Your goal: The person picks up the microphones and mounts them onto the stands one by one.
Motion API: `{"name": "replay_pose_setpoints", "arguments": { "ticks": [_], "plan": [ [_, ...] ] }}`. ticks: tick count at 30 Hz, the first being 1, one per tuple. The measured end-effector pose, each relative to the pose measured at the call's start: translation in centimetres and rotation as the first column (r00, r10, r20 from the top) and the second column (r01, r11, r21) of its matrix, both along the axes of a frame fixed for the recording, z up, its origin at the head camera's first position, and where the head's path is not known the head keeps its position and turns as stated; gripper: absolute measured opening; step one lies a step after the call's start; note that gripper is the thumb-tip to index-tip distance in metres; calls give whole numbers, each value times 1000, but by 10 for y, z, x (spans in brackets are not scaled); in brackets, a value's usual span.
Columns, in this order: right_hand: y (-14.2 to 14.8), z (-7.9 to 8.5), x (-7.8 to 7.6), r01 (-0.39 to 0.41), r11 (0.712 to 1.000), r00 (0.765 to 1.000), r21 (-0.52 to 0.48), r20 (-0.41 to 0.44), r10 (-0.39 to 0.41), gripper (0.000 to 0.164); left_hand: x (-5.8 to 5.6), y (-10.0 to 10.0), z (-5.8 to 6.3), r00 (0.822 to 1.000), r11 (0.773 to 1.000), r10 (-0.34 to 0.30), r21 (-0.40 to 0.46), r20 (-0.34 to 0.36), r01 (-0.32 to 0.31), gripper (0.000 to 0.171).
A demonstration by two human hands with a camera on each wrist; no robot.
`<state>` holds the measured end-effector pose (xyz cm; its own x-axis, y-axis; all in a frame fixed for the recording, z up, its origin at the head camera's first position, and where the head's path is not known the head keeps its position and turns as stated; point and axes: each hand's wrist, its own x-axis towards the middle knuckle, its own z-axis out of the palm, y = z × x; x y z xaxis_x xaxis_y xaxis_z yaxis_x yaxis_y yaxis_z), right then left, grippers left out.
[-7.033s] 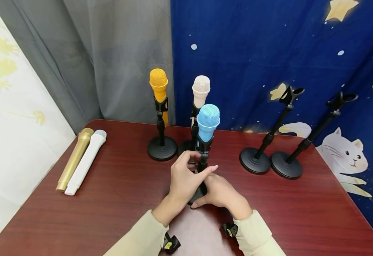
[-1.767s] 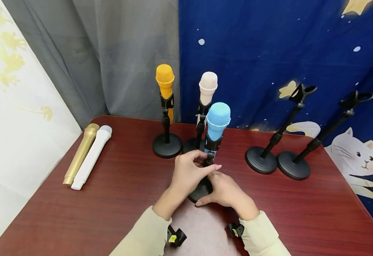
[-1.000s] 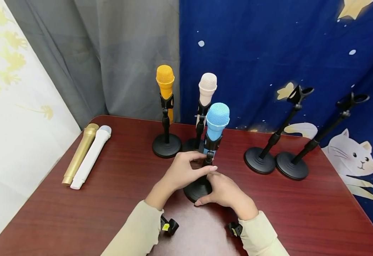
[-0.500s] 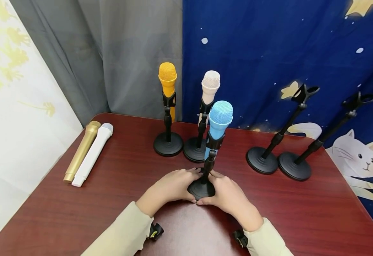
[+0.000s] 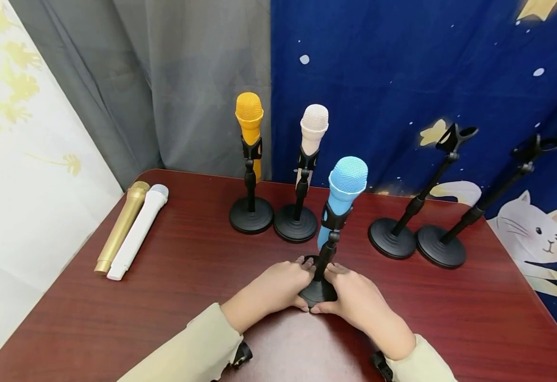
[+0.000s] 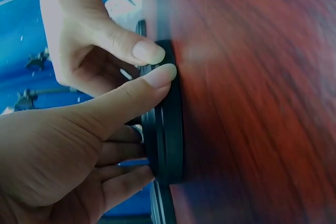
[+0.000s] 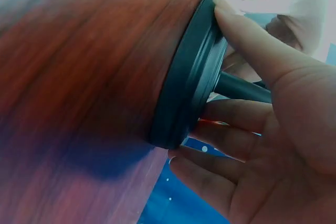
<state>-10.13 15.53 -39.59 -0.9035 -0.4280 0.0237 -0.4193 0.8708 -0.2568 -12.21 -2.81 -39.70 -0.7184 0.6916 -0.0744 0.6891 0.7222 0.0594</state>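
Note:
A blue microphone (image 5: 348, 178) sits in the clip of a black desk stand (image 5: 327, 254), its head leaning to the right. My left hand (image 5: 283, 286) grips the stand's round base from the left, and my right hand (image 5: 362, 302) grips it from the right. Both thumbs meet at the near rim of the base (image 6: 167, 129), while the other fingers reach around its sides. In the right wrist view the base (image 7: 189, 82) shows edge-on near the tabletop; whether it touches the wood I cannot tell.
Behind stand a yellow microphone (image 5: 249, 114) and a white microphone (image 5: 314, 124), each on a black stand. Two stands with bare clips, one left (image 5: 393, 239) and one right (image 5: 442, 246), are at the back right. A gold microphone (image 5: 122, 228) and another white microphone (image 5: 137, 233) lie at the left.
My left hand has come down from the stand's pole to its base. Over the last half second, both hands and the stand with the blue microphone have shifted right, away from the white one.

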Motion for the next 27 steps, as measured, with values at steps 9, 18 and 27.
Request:
{"name": "replay_pose_setpoints", "arguments": {
  "ticks": [9,18,27],
  "plan": [
    [20,9,-1,6,999,1000,49,28,-8,62,-3,31,2,993,993,-45,-110,-108,33,76],
    [35,9,-24,-12,999,999,47,34,11,52,-31,49,5,998,990,-47,-138,-42,41,59],
    [48,7,-60,-44,999,997,16,61,42,50,-65,67,11,999,986,5,-164,45,2,61]
  ]
}}
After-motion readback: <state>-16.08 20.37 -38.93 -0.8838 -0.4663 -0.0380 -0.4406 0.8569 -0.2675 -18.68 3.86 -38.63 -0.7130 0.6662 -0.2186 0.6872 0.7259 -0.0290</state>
